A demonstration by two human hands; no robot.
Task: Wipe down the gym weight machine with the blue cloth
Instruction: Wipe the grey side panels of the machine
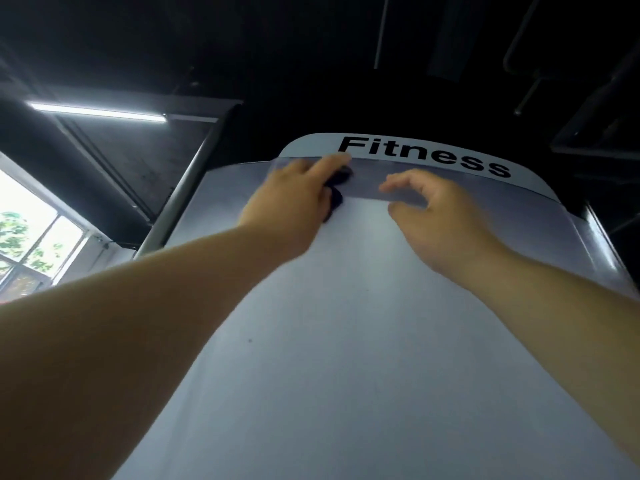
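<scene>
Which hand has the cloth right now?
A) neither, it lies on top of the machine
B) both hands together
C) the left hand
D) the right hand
C: the left hand holds the dark cloth against the machine's pale panel, just below the "Fitness" lettering. The right hand beside it has loosely curled fingers and holds nothing.

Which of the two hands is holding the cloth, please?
The left hand, which holds the dark cloth against the white panel by the Fitness label; the right hand beside it holds nothing.
</scene>
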